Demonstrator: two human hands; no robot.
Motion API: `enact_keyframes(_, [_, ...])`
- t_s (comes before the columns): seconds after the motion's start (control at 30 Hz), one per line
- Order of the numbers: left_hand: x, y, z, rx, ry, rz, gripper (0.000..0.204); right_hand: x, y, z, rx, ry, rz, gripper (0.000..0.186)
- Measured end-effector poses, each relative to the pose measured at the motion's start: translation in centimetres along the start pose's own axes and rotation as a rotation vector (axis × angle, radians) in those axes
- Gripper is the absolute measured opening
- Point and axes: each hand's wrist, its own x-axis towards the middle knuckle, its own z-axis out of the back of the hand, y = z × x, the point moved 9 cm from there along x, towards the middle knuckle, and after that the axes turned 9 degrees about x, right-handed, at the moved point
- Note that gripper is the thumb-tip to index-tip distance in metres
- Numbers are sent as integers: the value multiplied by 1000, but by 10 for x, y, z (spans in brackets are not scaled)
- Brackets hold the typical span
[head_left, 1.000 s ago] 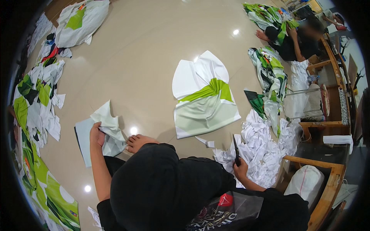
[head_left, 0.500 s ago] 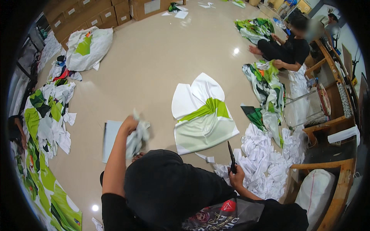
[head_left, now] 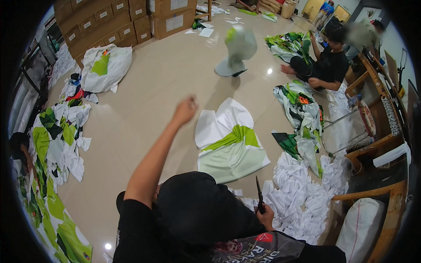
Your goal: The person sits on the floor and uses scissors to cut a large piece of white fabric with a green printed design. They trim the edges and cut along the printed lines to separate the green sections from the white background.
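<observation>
My left hand (head_left: 186, 109) is stretched out over the floor, empty, its fingers loosely bent and slightly blurred. Beyond it a pale grey-green cloth bundle (head_left: 240, 44) is in the air, smeared by motion, with a shadow below. My right hand (head_left: 265, 217) holds black scissors (head_left: 260, 195), blades pointing up and away. Ahead of the scissors lies a cut fabric panel (head_left: 232, 162), white at its curved far end, with a lime band and a pale green near part. A black cap (head_left: 188, 206) covers much of the lower middle.
White fabric scraps (head_left: 298, 197) are heaped at the right, beside wooden chair frames (head_left: 372, 190). Green and white cloth (head_left: 41, 144) lines the left. Cartons (head_left: 171, 22) and a white sack (head_left: 106, 68) stand at the back. A co-worker (head_left: 326, 61) sits at far right holding cloth.
My left hand has swung forward and let go of the pale cloth, now airborne far ahead. The pale panel at the left has left the floor. The right hand keeps the scissors.
</observation>
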Motion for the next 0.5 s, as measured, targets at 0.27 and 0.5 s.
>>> enact_keyframes(0.27, [-193, 53, -174, 376, 262, -321, 45, 25, 30, -11, -86, 134, 77, 37])
enact_keyframes(0.5, [-193, 219, -25, 688, 2, -91, 16, 74, 57, -47, -83, 182, 80, 31])
